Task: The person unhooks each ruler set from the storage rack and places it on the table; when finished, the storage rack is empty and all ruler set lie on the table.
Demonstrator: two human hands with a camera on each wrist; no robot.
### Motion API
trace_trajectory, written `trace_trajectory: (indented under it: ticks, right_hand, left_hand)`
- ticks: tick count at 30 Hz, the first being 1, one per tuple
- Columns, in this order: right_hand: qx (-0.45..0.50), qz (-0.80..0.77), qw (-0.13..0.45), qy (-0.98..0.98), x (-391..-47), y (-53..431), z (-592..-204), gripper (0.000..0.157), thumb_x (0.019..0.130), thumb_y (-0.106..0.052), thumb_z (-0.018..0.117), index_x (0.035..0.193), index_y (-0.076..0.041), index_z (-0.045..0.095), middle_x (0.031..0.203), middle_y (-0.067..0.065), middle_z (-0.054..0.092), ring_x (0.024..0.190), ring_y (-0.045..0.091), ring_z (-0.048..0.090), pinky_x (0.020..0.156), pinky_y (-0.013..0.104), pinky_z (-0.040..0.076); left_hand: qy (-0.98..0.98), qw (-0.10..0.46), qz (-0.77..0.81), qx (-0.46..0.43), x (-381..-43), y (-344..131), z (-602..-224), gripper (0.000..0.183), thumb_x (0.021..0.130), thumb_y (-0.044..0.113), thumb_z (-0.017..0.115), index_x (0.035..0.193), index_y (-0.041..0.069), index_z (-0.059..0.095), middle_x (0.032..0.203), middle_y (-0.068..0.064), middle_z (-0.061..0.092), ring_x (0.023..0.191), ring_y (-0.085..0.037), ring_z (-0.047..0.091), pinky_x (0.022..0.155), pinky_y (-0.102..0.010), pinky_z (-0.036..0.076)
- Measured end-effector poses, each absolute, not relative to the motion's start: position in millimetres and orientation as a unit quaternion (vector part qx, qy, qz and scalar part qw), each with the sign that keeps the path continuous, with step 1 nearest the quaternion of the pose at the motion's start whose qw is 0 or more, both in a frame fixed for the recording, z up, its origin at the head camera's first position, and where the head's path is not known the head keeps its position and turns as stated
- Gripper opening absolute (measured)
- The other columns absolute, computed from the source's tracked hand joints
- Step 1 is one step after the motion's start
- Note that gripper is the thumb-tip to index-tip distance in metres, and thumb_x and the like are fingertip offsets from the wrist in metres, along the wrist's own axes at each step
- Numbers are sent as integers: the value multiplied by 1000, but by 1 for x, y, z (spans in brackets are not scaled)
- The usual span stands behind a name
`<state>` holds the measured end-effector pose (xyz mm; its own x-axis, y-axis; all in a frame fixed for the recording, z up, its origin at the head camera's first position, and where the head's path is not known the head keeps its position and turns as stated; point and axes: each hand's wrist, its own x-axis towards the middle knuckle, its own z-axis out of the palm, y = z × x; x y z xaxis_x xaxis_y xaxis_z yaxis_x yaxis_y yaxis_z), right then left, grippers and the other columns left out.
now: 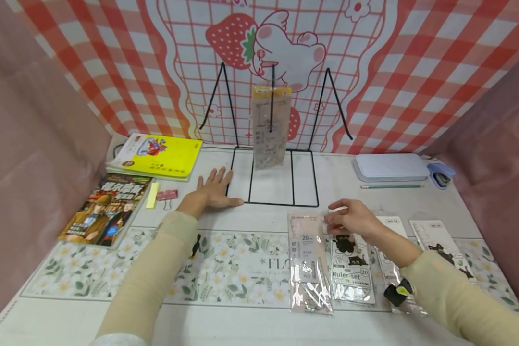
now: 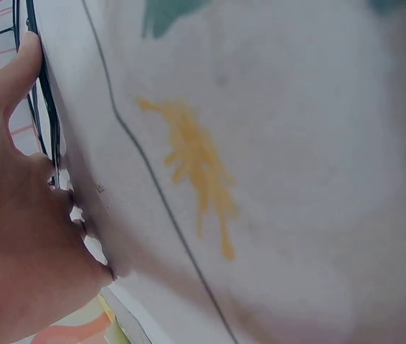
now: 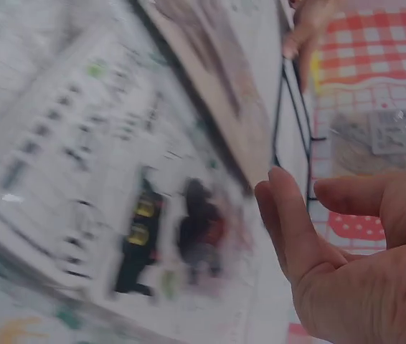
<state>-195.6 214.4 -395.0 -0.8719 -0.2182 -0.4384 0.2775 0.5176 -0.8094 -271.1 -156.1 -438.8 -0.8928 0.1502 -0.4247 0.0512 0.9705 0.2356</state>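
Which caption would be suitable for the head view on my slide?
Left hand at a black wire rack with a hanging packet; right hand near the Ruler-set packet on the table.

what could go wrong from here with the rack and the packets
The left hand rests at the base of the black wire rack; a push there might shift it. That could set the hanging packet swinging. The right hand is close to both the pink packet and the ruler-set packet, so it might nudge one reaching for the other.
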Motion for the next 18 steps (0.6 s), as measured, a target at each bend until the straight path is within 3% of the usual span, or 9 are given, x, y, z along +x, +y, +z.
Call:
trace_trajectory:
  ticks: [4,9,13,18]
  right_hand:
    - [-10,-491,214,845,-210,207,-382,52,97,-14,57,140,6,37,128,31,58,94,22,71,82,31,61]
    - [-64,-469,129,871,-236,186,-369,46,99,-22,53,139,0,44,130,25,61,111,34,66,95,41,56]
    - [-102,-442,35,891,-257,165,-363,44,99,-28,55,136,-5,50,130,17,62,115,32,62,95,45,53]
    - [-160,-434,-101,881,-278,138,-352,46,95,-20,61,135,-1,50,133,20,55,119,33,56,97,47,52]
  left_hand:
    - [967,224,107,53,-271,-158,-439,105,84,73,49,157,21,-7,164,-6,-18,153,-30,-17,121,-63,-9]
    - [967,222,109,54,-270,-159,-439,105,84,73,49,157,22,-6,165,-6,-17,153,-31,-16,121,-63,-9]
    - [967,223,109,54,-271,-159,-440,106,84,74,50,157,22,-7,165,-6,-17,153,-30,-16,121,-63,-8]
    - [967,223,108,56,-272,-157,-440,105,84,74,49,157,22,-7,165,-6,-18,153,-30,-16,121,-63,-8]
